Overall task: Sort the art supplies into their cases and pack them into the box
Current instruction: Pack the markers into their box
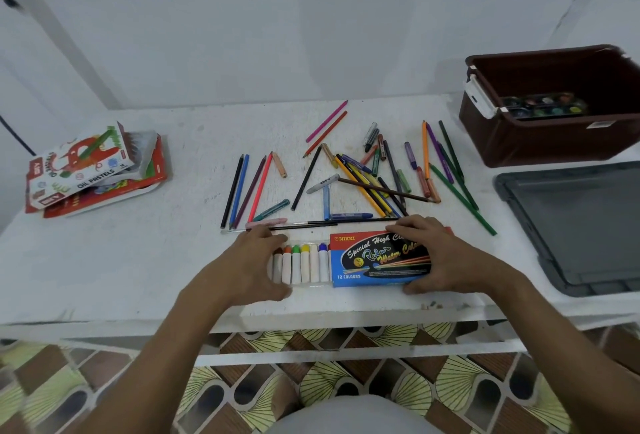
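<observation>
A clear tray of white paint tubes with coloured caps (304, 263) sticks halfway out of a blue and red water colour box (377, 260) near the table's front edge. My left hand (256, 260) grips the tray's left end. My right hand (436, 253) holds the box's right end, fingers over its top and thumb at its front. Loose coloured pencils, crayons and markers (363, 177) lie scattered behind them. A thin black brush (311, 224) lies just behind the box. The brown box (540, 142) at the right holds a round-pan paint palette (543, 106).
A stack of oil pastel cases (86, 170) sits at the table's left. A grey lid (581, 225) lies at the right, in front of the brown box. The white wall runs close behind the table. Patterned floor shows below the front edge.
</observation>
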Demonstrator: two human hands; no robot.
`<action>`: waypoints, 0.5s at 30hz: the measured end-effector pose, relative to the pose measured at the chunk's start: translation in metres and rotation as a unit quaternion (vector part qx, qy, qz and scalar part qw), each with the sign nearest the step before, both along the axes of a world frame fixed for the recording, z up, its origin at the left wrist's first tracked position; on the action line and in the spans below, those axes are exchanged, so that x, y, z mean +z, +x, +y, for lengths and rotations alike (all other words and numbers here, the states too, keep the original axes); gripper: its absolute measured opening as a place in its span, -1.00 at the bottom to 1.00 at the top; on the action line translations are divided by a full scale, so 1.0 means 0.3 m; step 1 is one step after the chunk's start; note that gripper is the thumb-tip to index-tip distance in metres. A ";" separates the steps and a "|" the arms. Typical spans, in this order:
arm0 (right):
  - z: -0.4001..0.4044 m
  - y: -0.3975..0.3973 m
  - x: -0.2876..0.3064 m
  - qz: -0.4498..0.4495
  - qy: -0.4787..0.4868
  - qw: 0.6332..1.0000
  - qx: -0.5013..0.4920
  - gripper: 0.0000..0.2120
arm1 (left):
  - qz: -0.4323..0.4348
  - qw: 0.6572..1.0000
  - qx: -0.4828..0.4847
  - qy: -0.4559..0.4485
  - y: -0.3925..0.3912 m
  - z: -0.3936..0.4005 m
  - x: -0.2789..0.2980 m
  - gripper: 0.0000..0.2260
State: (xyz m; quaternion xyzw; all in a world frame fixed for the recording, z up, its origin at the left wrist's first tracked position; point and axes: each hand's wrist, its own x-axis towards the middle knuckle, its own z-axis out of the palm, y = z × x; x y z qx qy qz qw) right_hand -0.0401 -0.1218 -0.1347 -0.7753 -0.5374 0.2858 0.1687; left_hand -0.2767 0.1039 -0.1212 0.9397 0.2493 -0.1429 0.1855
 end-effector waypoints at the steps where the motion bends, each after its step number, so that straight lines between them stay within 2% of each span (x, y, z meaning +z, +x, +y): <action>1: 0.004 -0.003 0.001 -0.004 0.003 1.000 0.000 -0.09 | -0.009 1.000 0.001 -0.010 0.005 -0.003 0.006 -0.17; 9: 0.056 -0.074 0.003 -0.010 0.020 1.000 0.013 -0.13 | -0.088 0.992 0.015 -0.087 0.068 -0.084 0.002 -0.14; 12: 0.046 -0.087 -0.003 -0.036 0.041 0.998 -0.018 -0.11 | -0.106 0.986 0.060 -0.115 0.047 -0.077 -0.009 -0.13; 15: 0.004 -0.096 -0.007 -0.061 0.076 0.991 -0.090 -0.01 | -0.131 0.978 0.120 -0.113 0.015 -0.065 -0.016 -0.17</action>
